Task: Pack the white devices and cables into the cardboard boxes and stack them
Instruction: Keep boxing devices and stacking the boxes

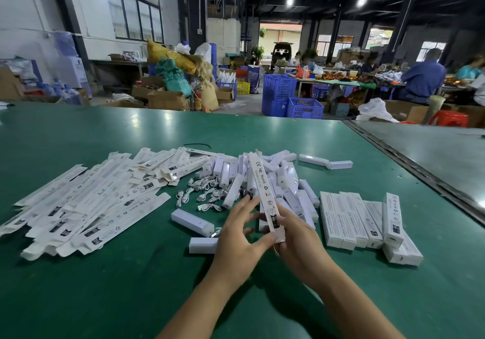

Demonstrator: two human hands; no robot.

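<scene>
Likely tucking end flap (279, 237) | right hand (299, 239) grips box (263, 191), near side of device pile (286, 178) | left hand (238, 236) spread, thumb on flap (press squarely)

Left forearm (199, 299): ours, bare, rising from the bottom edge and slanting right toward the wrist.
Left hand (240, 236): back up, fingers spread and nearly straight. Our thumb tip presses the near end of the long white box (259, 181), and our index fingertip touches its left side further up.
Right forearm (349, 299): bare, slanting left toward the wrist.
Right hand (298, 233): back up, just right of our left thumb, fingers curled under the box's near end and gripping it.
Both hands: close together, the box between their fingers.
</scene>
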